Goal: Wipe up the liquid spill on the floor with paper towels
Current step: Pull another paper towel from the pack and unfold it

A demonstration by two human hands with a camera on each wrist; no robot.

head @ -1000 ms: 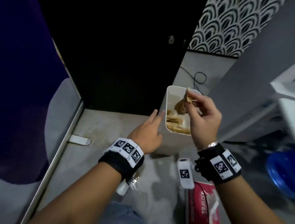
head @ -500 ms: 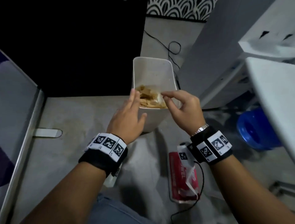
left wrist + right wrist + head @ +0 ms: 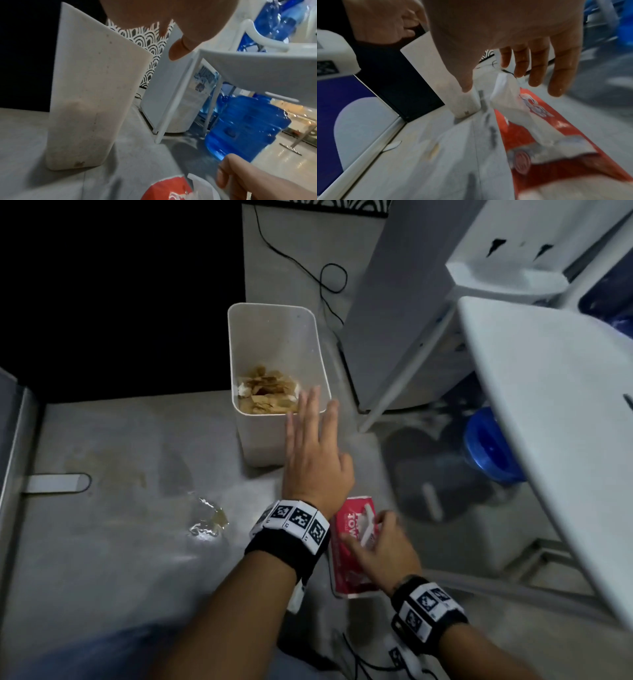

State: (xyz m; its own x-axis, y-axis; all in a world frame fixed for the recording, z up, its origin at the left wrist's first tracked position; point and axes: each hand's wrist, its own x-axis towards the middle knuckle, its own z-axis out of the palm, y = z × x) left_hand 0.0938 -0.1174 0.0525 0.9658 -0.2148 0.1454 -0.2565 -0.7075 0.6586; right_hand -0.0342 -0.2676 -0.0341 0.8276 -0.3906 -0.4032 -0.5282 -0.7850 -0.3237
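From the head view, the spill (image 3: 207, 520) glistens on the grey floor (image 3: 102, 559), left of both hands; the left hand (image 3: 317, 463) hovers flat with fingers straight near the bin (image 3: 274, 436), which holds stained towels (image 3: 265, 395). The right hand (image 3: 380, 549) is over the red pack (image 3: 349, 577). The left wrist view shows the bin upright. In the right wrist view, loosely spread fingers (image 3: 537, 65) hang just above the towel (image 3: 505, 92) sticking out of the pack, grasping nothing.

Bin (image 3: 274, 436) on floor (image 3: 113, 559), spill (image 3: 207, 520) to its left, towel pack (image 3: 352, 556) before it, jug (image 3: 493, 450) right
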